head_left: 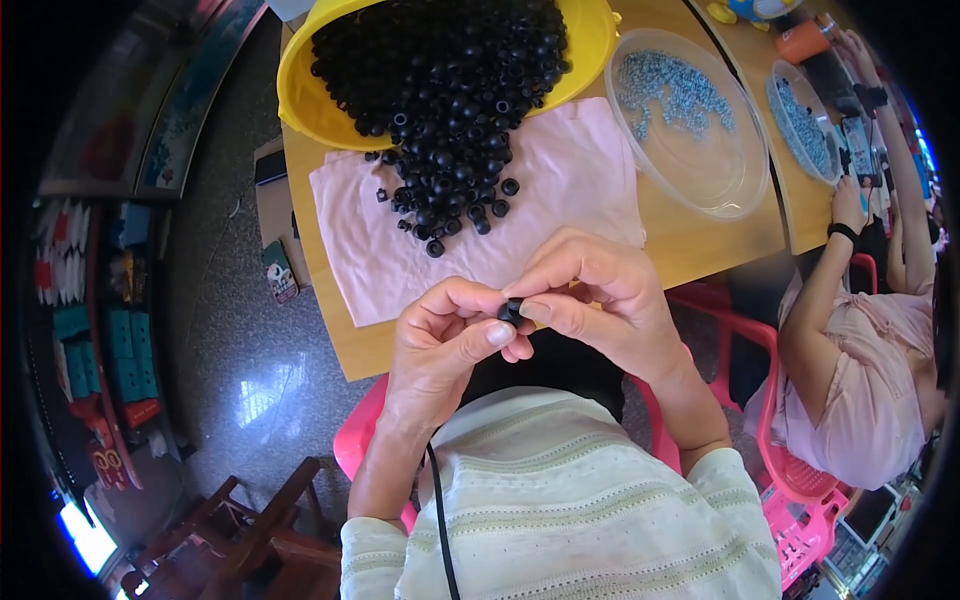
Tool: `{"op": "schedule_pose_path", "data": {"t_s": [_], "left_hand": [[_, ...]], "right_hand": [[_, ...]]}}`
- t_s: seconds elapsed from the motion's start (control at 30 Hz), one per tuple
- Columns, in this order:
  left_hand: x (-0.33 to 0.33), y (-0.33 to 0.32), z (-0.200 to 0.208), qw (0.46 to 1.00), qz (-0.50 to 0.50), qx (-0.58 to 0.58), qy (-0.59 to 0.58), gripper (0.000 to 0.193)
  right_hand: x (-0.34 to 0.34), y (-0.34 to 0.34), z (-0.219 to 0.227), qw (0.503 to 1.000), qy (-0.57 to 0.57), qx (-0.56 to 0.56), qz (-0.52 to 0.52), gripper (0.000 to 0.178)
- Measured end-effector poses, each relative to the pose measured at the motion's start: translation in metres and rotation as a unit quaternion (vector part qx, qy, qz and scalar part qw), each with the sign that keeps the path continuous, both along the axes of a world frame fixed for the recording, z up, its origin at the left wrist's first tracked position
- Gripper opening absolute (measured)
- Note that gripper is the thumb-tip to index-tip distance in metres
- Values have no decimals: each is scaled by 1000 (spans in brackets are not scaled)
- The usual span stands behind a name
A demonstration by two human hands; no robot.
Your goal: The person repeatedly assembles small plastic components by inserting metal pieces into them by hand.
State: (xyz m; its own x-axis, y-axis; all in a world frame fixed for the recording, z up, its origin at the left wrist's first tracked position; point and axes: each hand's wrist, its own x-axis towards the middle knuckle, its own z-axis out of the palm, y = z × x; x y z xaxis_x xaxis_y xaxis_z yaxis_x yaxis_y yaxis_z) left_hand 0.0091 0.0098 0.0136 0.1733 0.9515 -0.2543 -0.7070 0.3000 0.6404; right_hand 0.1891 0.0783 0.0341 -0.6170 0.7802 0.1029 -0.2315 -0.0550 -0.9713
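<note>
Between my hands, just off the table's front edge, is a small rounded black part (511, 312), like a little cap or knob. My left hand (440, 345) pinches it from the left with thumb and fingers. From the right, the thumb and fingertips of my right hand (605, 300) close on the same part; the fingers hide much of it. Ahead of my hands, a heap of similar black parts (440, 170) spills from a yellow basin (300, 95) onto a pink cloth (365, 280).
Right of the basin, a clear plastic tray (715, 190) holds small pale-blue pieces (675, 85). Another such tray (800, 120) is beside a co-worker (850, 370) seated on a pink chair (765, 400). A phone (280, 270) lies left of the wooden table (365, 350).
</note>
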Motion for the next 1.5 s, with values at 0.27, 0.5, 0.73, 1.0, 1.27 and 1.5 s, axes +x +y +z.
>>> {"op": "schedule_pose_path", "data": {"t_s": [0.27, 0.5, 0.73, 1.0, 1.27, 1.5], "left_hand": [[2, 3, 2, 999, -6, -49, -20, 14], [5, 3, 4, 994, -10, -108, -21, 15], [11, 5, 13, 995, -11, -96, -8, 14], [2, 24, 19, 995, -12, -69, 74, 14], [-58, 155, 84, 687, 291, 345, 569, 16], [-196, 324, 78, 592, 321, 324, 664, 18]], "right_hand": [[-4, -8, 11, 915, -203, 327, -119, 24], [-3, -4, -4, 855, -206, 449, -159, 35], [2, -7, -5, 831, -187, 497, -164, 22], [1, 6, -10, 877, -154, 425, -160, 27], [13, 49, -22, 908, -293, 239, -183, 29], [0, 59, -32, 884, -307, 308, -170, 23]]}}
